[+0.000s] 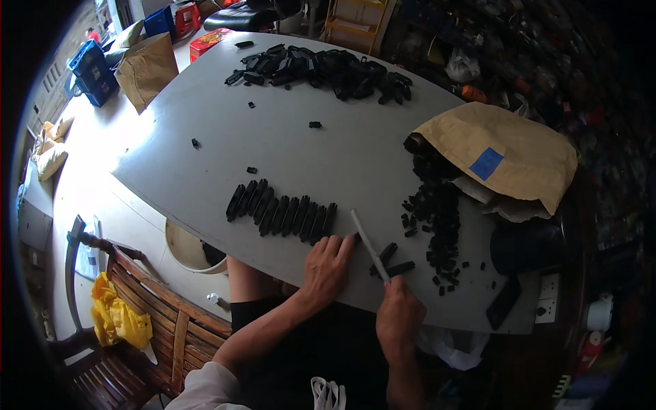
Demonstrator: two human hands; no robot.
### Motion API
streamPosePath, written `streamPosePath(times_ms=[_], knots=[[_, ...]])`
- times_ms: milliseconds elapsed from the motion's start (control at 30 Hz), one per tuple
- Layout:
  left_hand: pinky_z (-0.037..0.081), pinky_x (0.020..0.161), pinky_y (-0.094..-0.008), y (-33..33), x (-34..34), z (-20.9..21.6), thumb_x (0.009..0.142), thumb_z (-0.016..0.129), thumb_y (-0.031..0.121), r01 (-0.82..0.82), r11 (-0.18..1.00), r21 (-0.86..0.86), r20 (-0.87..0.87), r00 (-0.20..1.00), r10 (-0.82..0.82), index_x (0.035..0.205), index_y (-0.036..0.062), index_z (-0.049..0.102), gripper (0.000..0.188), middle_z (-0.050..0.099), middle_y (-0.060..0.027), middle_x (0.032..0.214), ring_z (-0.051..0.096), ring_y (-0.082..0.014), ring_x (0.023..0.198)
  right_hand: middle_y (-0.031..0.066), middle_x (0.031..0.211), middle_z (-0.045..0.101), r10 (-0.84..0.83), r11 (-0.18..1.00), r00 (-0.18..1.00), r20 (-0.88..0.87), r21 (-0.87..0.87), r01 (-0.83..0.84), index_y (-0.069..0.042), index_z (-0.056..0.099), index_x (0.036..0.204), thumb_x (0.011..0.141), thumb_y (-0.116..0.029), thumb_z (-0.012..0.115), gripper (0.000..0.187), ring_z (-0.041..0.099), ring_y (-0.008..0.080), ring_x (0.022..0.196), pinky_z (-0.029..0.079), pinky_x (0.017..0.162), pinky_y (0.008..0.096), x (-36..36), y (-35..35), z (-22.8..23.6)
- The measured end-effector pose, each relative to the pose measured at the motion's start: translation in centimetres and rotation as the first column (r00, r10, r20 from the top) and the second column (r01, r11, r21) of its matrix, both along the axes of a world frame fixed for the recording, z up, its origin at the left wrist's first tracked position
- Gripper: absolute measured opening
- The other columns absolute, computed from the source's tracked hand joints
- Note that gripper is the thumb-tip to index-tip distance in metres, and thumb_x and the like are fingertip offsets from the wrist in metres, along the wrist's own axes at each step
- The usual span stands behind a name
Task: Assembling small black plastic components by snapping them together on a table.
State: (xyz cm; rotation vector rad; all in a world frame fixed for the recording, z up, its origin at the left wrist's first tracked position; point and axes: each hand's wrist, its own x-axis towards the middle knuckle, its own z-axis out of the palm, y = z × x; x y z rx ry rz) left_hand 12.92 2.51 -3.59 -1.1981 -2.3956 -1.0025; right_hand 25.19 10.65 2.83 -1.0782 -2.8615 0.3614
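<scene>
My right hand (400, 311) is closed around a thin light-grey stick-like tool (367, 239), which slants up and left over the table. My left hand (326, 270) rests at the near edge, its fingers together on a black plastic part (357, 237) that is mostly hidden and lies by the tool. Left of it stands a slanting row of several long black plastic parts (280, 213). Two more black parts (398, 266) lie beside the tool, just above my right hand. Many small black pieces (443, 239) are spread to the right.
A brown paper bag (526, 147) lies open on the right, near a black container (523, 247) and a dark flat phone-like object (504, 303). A heap of black parts (321, 68) covers the grey table's (225, 137) far side. A bucket (179, 247) and wooden chair (143, 287) stand left.
</scene>
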Motion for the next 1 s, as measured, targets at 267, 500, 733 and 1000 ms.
streamPosePath(times_ms=[267,500,733,1000], knots=[[0.042,0.067,-0.0353,-0.2,-0.1,-0.4,0.068,0.053,-0.003,0.016,0.999,0.042,0.030,0.999,-0.017,0.088,0.0007,0.051,0.021,0.046,-0.0120,0.080,0.048,-0.0273,0.075,0.0153,0.082,0.063,-0.100,0.993,0.972,-0.214,0.044,0.111,-0.006,0.053,0.091,0.094,-0.015,0.047,0.011,0.065,0.0317,0.074,0.049,0.062,0.0415,-0.9,-0.8,2.2],[0.042,0.068,-0.0358,-0.2,0.1,-0.8,0.066,0.053,-0.003,0.015,0.999,0.031,0.042,0.999,-0.016,0.086,0.0011,0.050,0.021,0.046,-0.0122,0.080,0.048,-0.0275,0.076,0.0126,0.084,0.063,0.021,1.000,0.983,0.184,0.015,-0.024,-0.007,0.049,0.092,0.093,-0.013,0.046,0.007,0.065,0.0301,0.075,0.050,0.063,0.0391,-1.1,0.1,0.6],[0.041,0.070,-0.0379,1.2,0.8,-0.3,0.071,0.060,0.005,0.096,0.994,0.056,0.108,0.989,-0.102,0.087,0.0028,0.052,0.018,0.046,-0.0138,0.086,0.047,-0.0287,0.081,0.0121,0.073,0.060,-0.106,0.990,0.994,-0.033,0.095,0.108,-0.005,0.052,0.089,0.095,-0.013,0.046,0.011,0.062,0.0272,0.066,0.048,0.059,0.0363,-0.9,1.0,1.7],[0.037,0.071,-0.0383,-0.5,-3.2,1.2,0.066,0.069,0.015,-0.285,0.953,-0.100,-0.093,0.957,0.276,0.087,0.0073,0.055,0.026,0.045,-0.0099,0.086,0.046,-0.0270,0.082,0.0125,0.071,0.059,-0.067,0.997,0.993,-0.101,0.020,0.070,-0.003,0.051,0.088,0.093,-0.014,0.051,0.011,0.061,0.0284,0.065,0.046,0.057,0.0389,-0.8,0.3,1.4]])
